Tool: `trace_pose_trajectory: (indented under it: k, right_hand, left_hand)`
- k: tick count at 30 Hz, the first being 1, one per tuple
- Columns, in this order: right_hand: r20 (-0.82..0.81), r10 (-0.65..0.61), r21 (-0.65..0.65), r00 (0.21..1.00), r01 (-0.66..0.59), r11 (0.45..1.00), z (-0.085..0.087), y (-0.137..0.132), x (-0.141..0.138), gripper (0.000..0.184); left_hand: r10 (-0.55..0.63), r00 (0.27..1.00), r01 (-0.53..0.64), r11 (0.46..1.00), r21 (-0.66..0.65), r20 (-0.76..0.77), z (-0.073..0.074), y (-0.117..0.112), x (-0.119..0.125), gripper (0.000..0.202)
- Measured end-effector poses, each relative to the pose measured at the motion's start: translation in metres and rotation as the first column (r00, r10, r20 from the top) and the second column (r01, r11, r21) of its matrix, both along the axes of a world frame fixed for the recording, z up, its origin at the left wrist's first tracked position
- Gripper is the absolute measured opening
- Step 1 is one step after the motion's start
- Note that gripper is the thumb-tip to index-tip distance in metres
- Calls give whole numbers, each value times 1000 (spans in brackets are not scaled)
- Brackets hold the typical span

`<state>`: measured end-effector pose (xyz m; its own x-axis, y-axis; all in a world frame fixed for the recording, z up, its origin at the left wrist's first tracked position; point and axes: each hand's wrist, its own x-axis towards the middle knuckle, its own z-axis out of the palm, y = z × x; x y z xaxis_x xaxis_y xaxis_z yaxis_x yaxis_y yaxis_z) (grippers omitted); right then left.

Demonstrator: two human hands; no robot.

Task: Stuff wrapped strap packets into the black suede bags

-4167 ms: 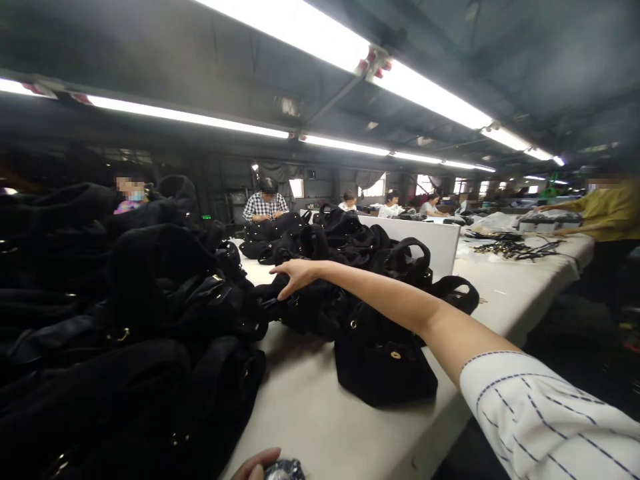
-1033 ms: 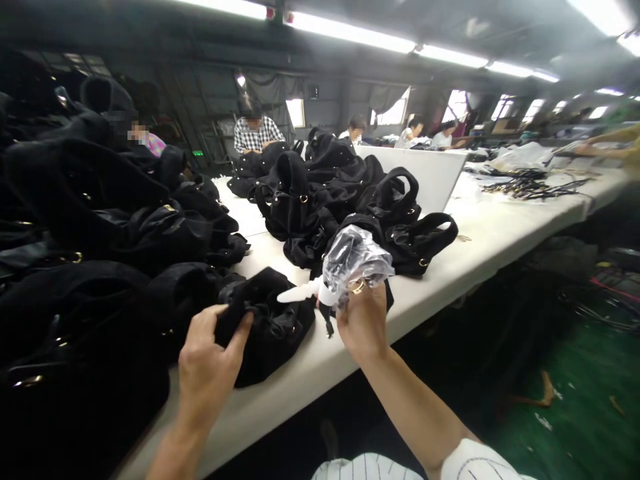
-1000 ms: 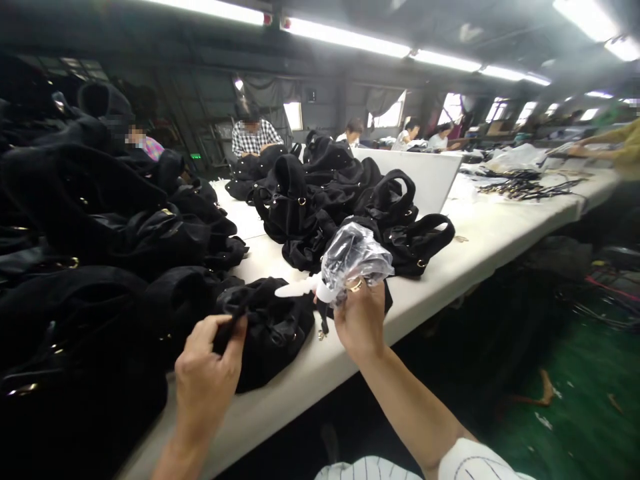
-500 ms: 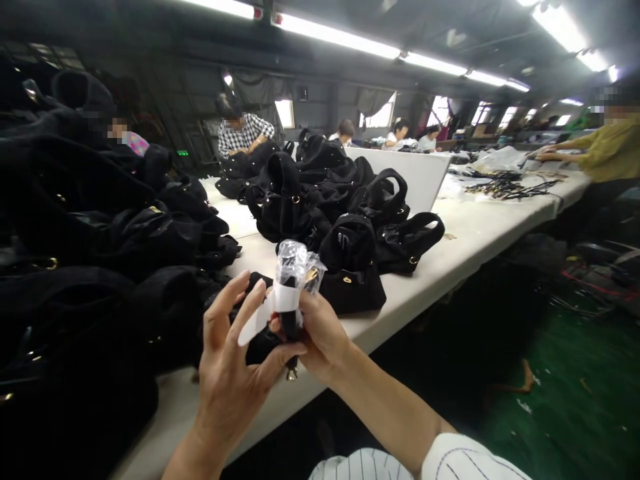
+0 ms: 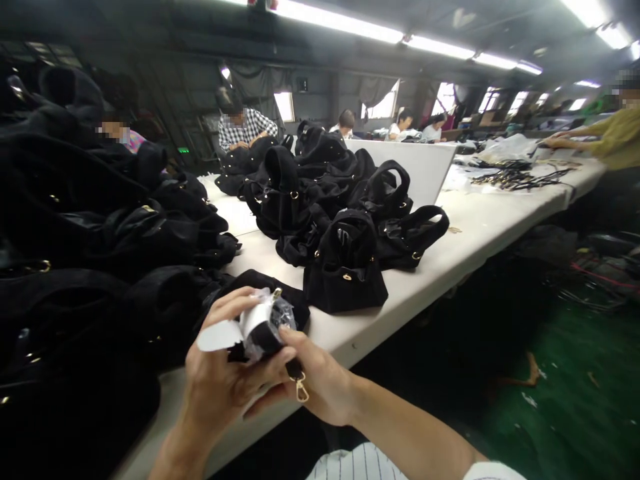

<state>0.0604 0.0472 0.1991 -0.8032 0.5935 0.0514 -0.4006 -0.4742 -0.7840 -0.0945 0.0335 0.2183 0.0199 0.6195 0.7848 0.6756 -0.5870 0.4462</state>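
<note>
Both of my hands hold one small bundle at the near table edge. It is a black strap (image 5: pixel 267 333) wrapped in clear plastic, with a white paper band and tab (image 5: pixel 215 335) and a gold clasp (image 5: pixel 301 390) hanging below. My left hand (image 5: pixel 220 383) cups it from the left and underneath. My right hand (image 5: pixel 320 380) grips it from the right, thumb on top. A flattened black bag (image 5: pixel 260 288) lies on the table just behind my hands. An upright small black handbag (image 5: pixel 345 270) stands a little further back.
Piles of black handbags (image 5: pixel 90 220) cover the left side and middle (image 5: pixel 320 180) of the long white table (image 5: pixel 475 227). A white board (image 5: pixel 425 173) stands behind them. Straps and plastic (image 5: pixel 515 177) lie at the far right, by a person in yellow (image 5: pixel 610 133). Several people sit far back. Green floor (image 5: pixel 565 387) lies right.
My left hand let go of the flattened black bag and joined my right hand on the wrapped strap. The bundle came down and toward me, now tilted sideways.
</note>
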Motion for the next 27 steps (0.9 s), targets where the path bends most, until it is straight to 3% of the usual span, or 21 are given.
trace_pose_trajectory:
  k: [2, 4, 5, 6, 7, 9, 10, 11, 12, 13, 15, 17, 19, 21, 23, 25, 27]
  right_hand:
    - [27, -21, 131, 999, 18, 991, -4, -5, 7, 63]
    - [98, -205, 301, 974, 167, 939, -8, -8, 15, 59]
    - [117, -347, 392, 931, 277, 877, -9, -9, 19, 58]
    - [107, -501, 494, 859, 391, 777, -9, -9, 23, 63]
    - [63, -637, 606, 768, 478, 636, -9, -9, 27, 72]
    - [-92, -758, 819, 645, 482, 311, -6, -9, 31, 89]
    - [-167, -741, 889, 651, 424, 172, -4, -10, 31, 96]
    - [-213, -696, 928, 686, 364, 75, -3, -11, 31, 100]
    - [-230, -650, 947, 724, 321, 22, -3, -12, 29, 102]
    - [-233, -617, 954, 752, 300, 5, -4, -14, 27, 101]
    - [-250, -595, 945, 764, 326, 21, -11, -17, 23, 92]
    - [-259, -609, 922, 749, 380, 75, -19, -18, 23, 78]
    - [-254, -691, 860, 677, 485, 158, -22, -15, 27, 64]
    - [-221, -804, 757, 552, 617, 215, -16, -11, 34, 52]
    - [-223, -847, 676, 483, 702, 223, -5, -6, 37, 44]
    - [-278, -797, 668, 536, 704, 240, 6, -1, 32, 42]
    - [-326, -698, 716, 637, 648, 258, 10, 5, 17, 46]
  left_hand:
    - [110, 975, -101, 993, -54, 193, -2, -2, 1, 58]
    - [154, 935, -133, 987, -88, 319, -2, -7, 4, 52]
    - [146, 925, -120, 988, -94, 350, -1, -9, 6, 50]
    - [128, 922, -101, 991, -91, 364, -1, -12, 8, 49]
    - [113, 923, -87, 993, -86, 367, -1, -15, 11, 49]
    - [91, 929, -74, 995, -61, 358, -4, -19, 17, 52]
    - [92, 929, -83, 996, -42, 359, -6, -21, 20, 53]
    - [111, 926, -109, 994, -27, 360, -9, -22, 24, 54]
    - [147, 921, -151, 988, -18, 360, -11, -24, 27, 53]
    - [191, 913, -194, 981, -28, 361, -13, -26, 30, 52]
    - [227, 910, -213, 974, -76, 347, -15, -31, 32, 52]
    - [126, 942, -99, 990, -101, 310, -11, -36, 26, 55]
    - [36, 946, -30, 999, -23, 321, -5, -39, 13, 52]
    - [192, 938, -221, 973, 68, 289, -1, -35, -4, 55]
    - [430, 887, -446, 892, 76, 168, -3, -24, -19, 65]
    - [516, 856, -515, 855, -64, 16, -11, -10, -27, 56]
    - [507, 862, -486, 838, -249, 23, -21, 0, -26, 43]
